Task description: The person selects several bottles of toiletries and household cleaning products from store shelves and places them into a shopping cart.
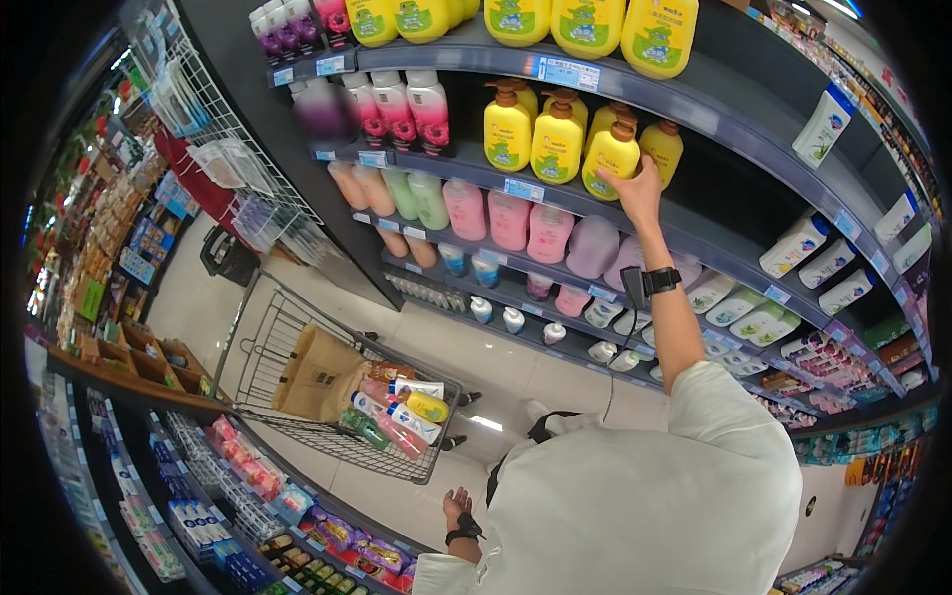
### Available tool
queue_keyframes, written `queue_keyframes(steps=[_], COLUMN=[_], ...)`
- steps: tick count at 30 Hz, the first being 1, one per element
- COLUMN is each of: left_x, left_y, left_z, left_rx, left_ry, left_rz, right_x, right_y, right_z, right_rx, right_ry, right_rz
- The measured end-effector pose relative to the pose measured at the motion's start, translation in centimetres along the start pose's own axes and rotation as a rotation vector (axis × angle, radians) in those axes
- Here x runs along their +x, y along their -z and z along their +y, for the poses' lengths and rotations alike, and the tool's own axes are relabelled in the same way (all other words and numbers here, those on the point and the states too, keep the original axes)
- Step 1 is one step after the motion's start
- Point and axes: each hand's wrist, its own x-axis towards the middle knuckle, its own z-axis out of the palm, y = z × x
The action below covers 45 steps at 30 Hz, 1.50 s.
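Observation:
My right hand [639, 191], a black strap on its wrist, reaches to the upper shelf. Its thumb and fingers grip a yellow pump bottle [611, 162] with a brown pump top, which stands tilted at the shelf's front. Several like bottles are beside and behind it, such as a yellow pump bottle [558, 145] just left. My left hand [456, 506] hangs low by my side, fingers apart, holding nothing. Left of my feet is a wire shopping cart [260, 338] with a brown bag [320, 368], a yellow bottle [428, 407] and several other bottles.
Shelves with a metal price rail [461, 177] curve across the front, bearing pink bottles [509, 221] and white bottles [793, 245]. A wire display rack [223, 126] and a black basket [229, 256] stand at left. Another stocked shelf [312, 483] runs behind the cart, close to my left hand.

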Motion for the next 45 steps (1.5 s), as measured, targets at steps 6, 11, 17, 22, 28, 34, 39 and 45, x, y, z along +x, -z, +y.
queue_keyframes(steps=[6,11,17,22,28,34,39,45], left_x=[-0.5,-0.6,-0.9,-0.9,-4.2,-21.1,-20.7,-20.1], left_y=[0.5,-0.7,-0.1,0.8,-2.0,-11.6,-10.1,-5.9], left_z=[-0.6,0.5,1.7,1.8,4.8,12.9,12.0,11.2], left_rx=[0.057,0.237,0.346,0.332,0.313,-0.165,-0.33,-0.431], left_ry=[-0.02,-0.069,-0.12,-0.15,-0.278,-0.288,-0.416,-0.334], left_rz=[0.011,-0.042,-0.078,-0.109,-0.266,-0.789,-0.607,-0.576], right_x=[-2.4,-5.2,-8.9,-15.1,-23.1,-32.7,-40.2,-41.2], right_y=[1.4,3.1,8.1,10.4,2.4,-2.1,-3.4,-3.8], right_z=[-1.7,-2.3,-7.6,-14.9,-15.9,-18.2,-17.6,-15.9], right_rx=[0.197,0.238,0.656,1.445,1.425,0.923,0.373,0.456], right_ry=[0.069,0.451,0.37,-0.041,-1.1,-0.824,0.267,0.136], right_rz=[-0.03,-0.014,0.194,-0.058,-0.915,-1.354,-1.455,-1.529])
